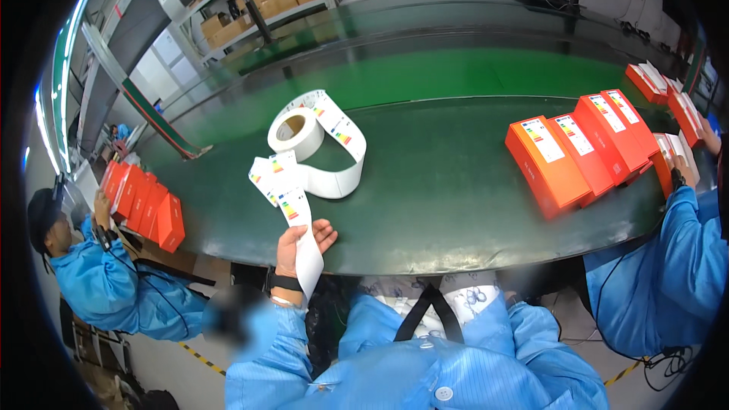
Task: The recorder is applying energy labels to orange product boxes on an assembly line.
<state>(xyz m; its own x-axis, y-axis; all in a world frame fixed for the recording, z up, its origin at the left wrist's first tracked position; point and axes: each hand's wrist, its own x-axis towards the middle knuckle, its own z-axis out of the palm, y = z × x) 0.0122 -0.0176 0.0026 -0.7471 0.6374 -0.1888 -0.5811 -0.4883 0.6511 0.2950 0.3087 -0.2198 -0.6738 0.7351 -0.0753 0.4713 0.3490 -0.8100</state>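
Observation:
At the table's near edge, my left hand point(307, 239) is palm up with fingers loosely curled, holding a strip of printed labels point(291, 209). The strip's white tail hangs over the palm down past the wrist. It leads in loose loops to a white label roll point(296, 134) with a brown core, lying on the green table point(425, 182). The labels carry coloured bars. Only the sleeve of my right arm point(543, 349) shows, lowered beside my lap; the right hand is out of sight.
Several orange-red boxes point(543, 163) bearing white labels lean in a row to the right. More red boxes point(144, 201) stand at the left, by a co-worker point(114, 281). Another co-worker's hand point(681, 171) touches a box at the far right. Shelves with cartons point(277, 1) stand behind.

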